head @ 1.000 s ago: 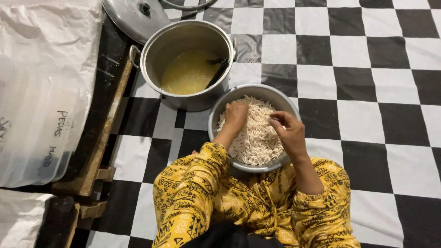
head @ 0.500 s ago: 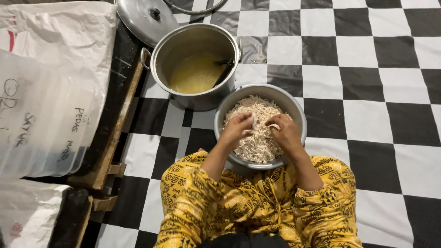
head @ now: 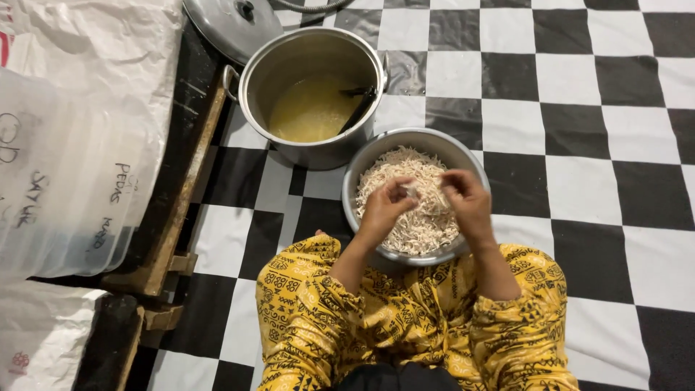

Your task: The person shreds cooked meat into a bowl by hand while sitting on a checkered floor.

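A metal bowl [head: 365, 161] stands on the checkered floor in front of my knees, filled with pale shredded strands [head: 398, 174]. Both hands hover over the bowl's near half. My left hand [head: 385, 206] and my right hand [head: 463, 199] pinch a small pale piece [head: 414, 190] between their fingertips, pulling at it from both sides. Behind the bowl, touching or nearly touching it, stands a larger steel pot [head: 304, 156] holding yellow liquid [head: 308, 112], with a dark ladle [head: 360, 105] leaning inside at its right.
The pot's lid [head: 232, 25] lies at the back left. A low wooden frame [head: 181, 217] runs along the left, with big white sacks [head: 72, 130] beyond it. My yellow patterned sleeves and lap [head: 405, 326] fill the bottom. Black and white tiles [head: 594, 145] stretch to the right.
Both hands have lifted from the heap of strands and come together over the bowl, now pinching one small piece between them. The camera has shifted slightly.
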